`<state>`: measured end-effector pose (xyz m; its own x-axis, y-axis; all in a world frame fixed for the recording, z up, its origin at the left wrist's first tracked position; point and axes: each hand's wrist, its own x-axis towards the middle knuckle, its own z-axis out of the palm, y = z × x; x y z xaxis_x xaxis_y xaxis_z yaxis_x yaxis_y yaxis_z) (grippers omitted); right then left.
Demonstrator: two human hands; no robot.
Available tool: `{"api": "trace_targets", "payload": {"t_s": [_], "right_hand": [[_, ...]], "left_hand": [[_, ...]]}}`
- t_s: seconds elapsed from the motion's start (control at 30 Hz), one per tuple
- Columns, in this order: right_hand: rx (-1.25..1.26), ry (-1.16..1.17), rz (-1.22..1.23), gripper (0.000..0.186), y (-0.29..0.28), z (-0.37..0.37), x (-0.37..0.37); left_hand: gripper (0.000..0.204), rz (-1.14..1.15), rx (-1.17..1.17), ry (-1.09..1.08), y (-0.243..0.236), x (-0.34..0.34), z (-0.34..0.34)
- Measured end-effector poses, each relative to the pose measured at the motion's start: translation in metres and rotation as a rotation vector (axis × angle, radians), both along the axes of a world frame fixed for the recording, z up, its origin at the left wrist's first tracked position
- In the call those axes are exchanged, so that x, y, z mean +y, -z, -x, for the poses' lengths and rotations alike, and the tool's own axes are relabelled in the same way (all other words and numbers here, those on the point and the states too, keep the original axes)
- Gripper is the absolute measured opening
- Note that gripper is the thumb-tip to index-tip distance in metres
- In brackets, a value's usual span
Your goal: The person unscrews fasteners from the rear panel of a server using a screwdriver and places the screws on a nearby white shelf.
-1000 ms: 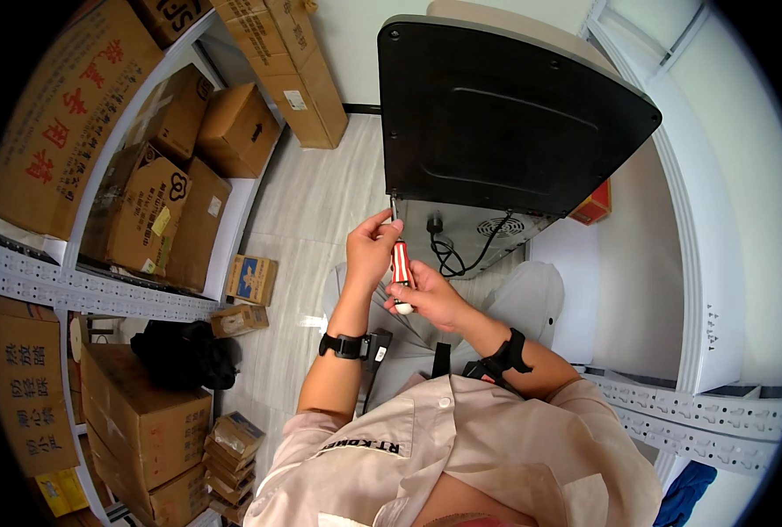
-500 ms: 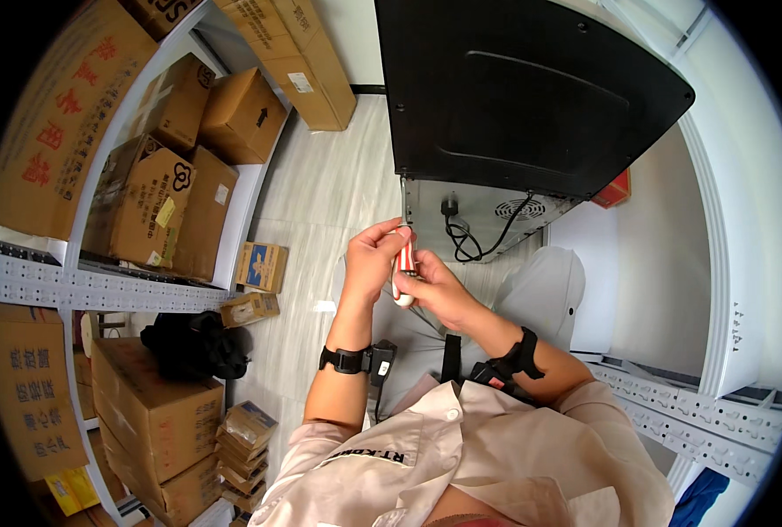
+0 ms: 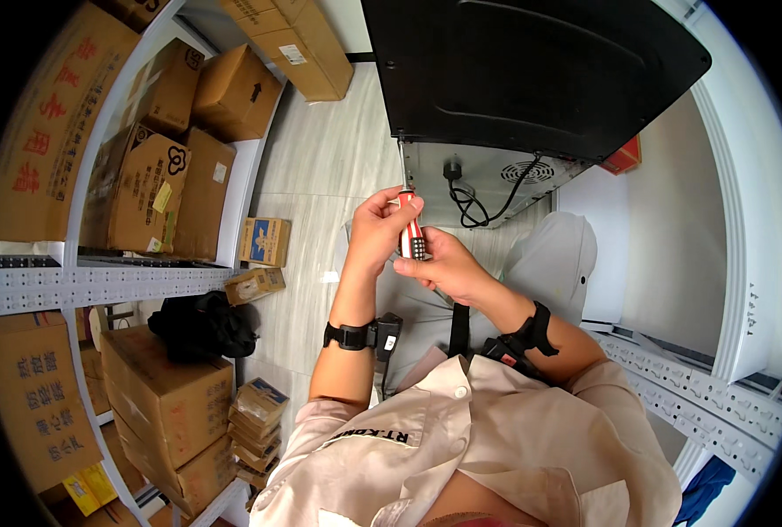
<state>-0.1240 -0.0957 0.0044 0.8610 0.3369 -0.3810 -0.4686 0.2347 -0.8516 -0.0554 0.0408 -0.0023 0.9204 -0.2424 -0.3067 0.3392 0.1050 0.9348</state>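
A screwdriver with a red-and-white striped handle and a black studded end stands between my hands. My left hand is closed round the upper part of the handle, its thumb lying along the near side. Around the lower end, my right hand is closed, with the thumb beneath the studded end and fingers behind it. The shaft points away from me toward the left edge of the metal back panel of a big black appliance; its tip is too small to make out.
A black power cord hangs on the metal panel, beside a round fan grille. On the left, a white metal rack holds cardboard boxes. Small cartons lie on the floor near a black cloth bundle. White rack parts stand at right.
The view has shifted, and both hands sit a little higher in it. My right thumb has slid down the handle, so the black studded end now shows.
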Motion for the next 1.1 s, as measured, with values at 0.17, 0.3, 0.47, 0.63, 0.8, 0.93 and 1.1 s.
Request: {"api": "trace_targets", "payload": {"t_s": [0.17, 0.3, 0.47, 0.63, 0.8, 0.93, 1.1], "right_hand": [[0.133, -0.03, -0.17, 0.029, 0.003, 0.005, -0.004], [0.133, -0.063, -0.431, 0.035, 0.005, 0.004, -0.016], [0.053, -0.075, -0.27, 0.035, 0.006, 0.004, -0.012], [0.02, -0.01, -0.115, 0.026, 0.013, 0.001, -0.006], [0.034, 0.017, -0.12, 0.022, 0.008, 0.003, -0.001], [0.015, 0.007, -0.151, 0.026, 0.007, 0.001, 0.002], [-0.008, -0.019, -0.174, 0.028, 0.012, 0.0, 0.0]], "left_hand": [[0.04, 0.131, 0.038, -0.038, 0.0, -0.005, 0.004], [0.035, 0.26, 0.087, -0.017, -0.002, -0.003, 0.005], [0.035, 0.237, 0.079, 0.018, -0.003, -0.002, 0.007], [0.031, -0.02, -0.051, -0.073, -0.004, -0.005, 0.011], [0.027, -0.031, -0.033, -0.088, -0.009, -0.001, 0.012], [0.029, -0.061, -0.048, -0.12, -0.011, -0.002, 0.015], [0.031, 0.008, 0.015, -0.14, -0.013, 0.001, 0.016]]}}
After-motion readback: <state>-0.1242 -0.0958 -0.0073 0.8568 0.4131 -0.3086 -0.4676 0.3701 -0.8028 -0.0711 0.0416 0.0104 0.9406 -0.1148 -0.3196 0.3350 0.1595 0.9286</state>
